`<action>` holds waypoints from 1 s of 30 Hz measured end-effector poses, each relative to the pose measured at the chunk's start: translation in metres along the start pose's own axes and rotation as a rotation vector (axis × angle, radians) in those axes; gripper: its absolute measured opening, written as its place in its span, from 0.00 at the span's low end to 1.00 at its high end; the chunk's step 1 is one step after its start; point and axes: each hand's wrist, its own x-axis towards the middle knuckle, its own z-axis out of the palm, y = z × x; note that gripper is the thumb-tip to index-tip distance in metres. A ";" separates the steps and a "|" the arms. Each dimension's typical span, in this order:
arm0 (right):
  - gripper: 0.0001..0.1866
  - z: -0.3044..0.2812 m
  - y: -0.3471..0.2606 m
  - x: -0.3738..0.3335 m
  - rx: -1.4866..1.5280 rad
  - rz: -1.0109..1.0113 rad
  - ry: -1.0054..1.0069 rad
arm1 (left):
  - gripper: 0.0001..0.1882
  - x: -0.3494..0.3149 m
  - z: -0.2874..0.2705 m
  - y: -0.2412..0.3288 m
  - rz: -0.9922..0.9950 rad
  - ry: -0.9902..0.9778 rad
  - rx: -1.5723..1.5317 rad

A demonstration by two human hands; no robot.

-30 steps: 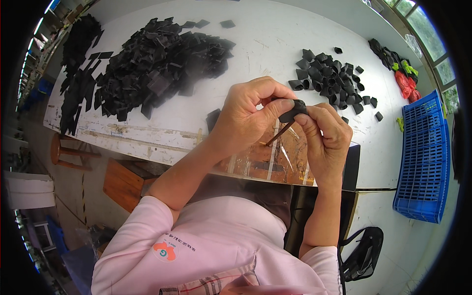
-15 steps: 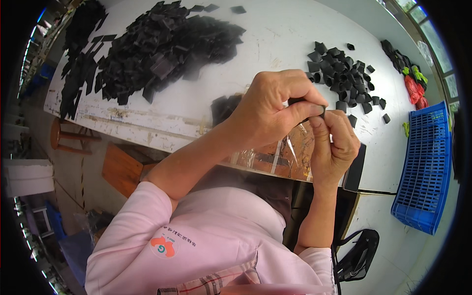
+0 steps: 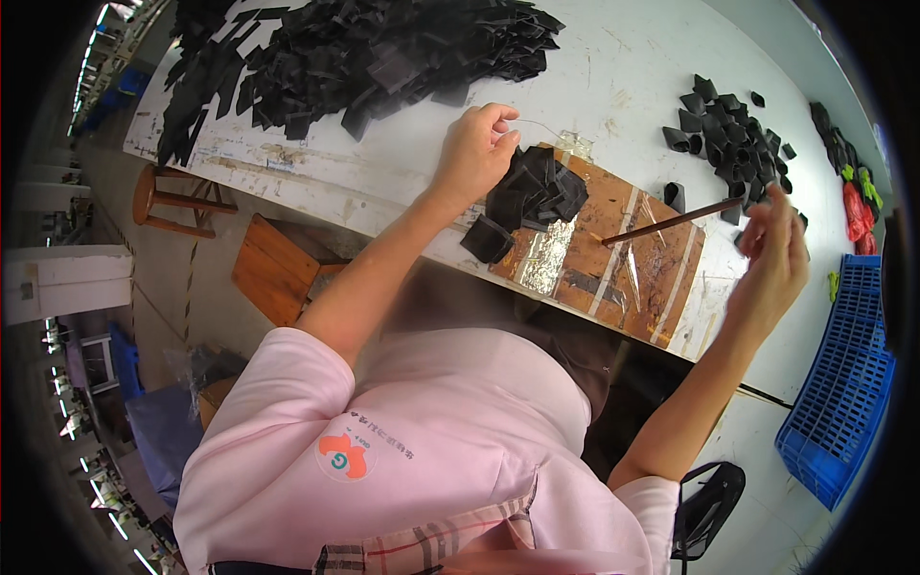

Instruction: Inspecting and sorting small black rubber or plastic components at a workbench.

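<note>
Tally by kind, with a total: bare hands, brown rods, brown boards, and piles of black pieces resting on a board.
Left hand and right hand: 2
Brown rod: 1
Brown board: 1
Pile of black pieces on the board: 1
Total: 5

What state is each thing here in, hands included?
Left hand: fingers curled, grip unclear
Right hand: fingers parted, blurred
Small black heap: loosely piled
Large black heap: loose, mostly flat pieces
Black pile at right: many pieces curled
Brown rod: slanted
</note>
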 end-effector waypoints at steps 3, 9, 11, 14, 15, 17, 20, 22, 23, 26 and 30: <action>0.14 0.001 0.032 -0.053 0.059 0.138 -0.208 | 0.11 -0.005 0.005 -0.031 -0.008 -0.051 0.209; 0.11 0.024 0.034 -0.108 0.027 0.370 -0.500 | 0.07 0.003 0.003 -0.051 0.060 -0.159 0.364; 0.10 0.032 0.029 -0.111 0.017 0.383 -0.578 | 0.07 0.009 -0.004 -0.051 0.077 -0.074 0.373; 0.09 0.043 0.027 -0.113 -0.029 0.250 -0.622 | 0.04 0.009 -0.016 -0.041 0.035 0.245 0.184; 0.09 0.047 0.027 -0.114 -0.040 0.242 -0.649 | 0.03 0.007 -0.020 -0.035 0.012 0.323 0.105; 0.10 0.059 0.027 -0.115 0.024 0.255 -0.627 | 0.02 -0.001 -0.024 -0.019 -0.104 0.336 -0.142; 0.16 0.082 0.025 -0.117 0.202 0.278 -0.533 | 0.02 -0.024 -0.020 0.015 -0.234 0.285 -0.608; 0.14 0.096 0.023 -0.117 0.356 0.294 -0.410 | 0.03 -0.047 -0.012 0.038 -0.385 0.172 -0.771; 0.13 0.099 0.023 -0.116 0.439 0.274 -0.380 | 0.03 -0.057 -0.009 0.048 -0.436 0.116 -0.860; 0.09 0.092 0.026 -0.112 0.628 0.410 -0.287 | 0.05 -0.077 -0.008 0.069 -0.572 -0.127 -1.042; 0.13 0.062 0.029 -0.105 0.668 0.409 -0.452 | 0.11 -0.066 -0.021 0.071 -0.541 -0.331 -1.295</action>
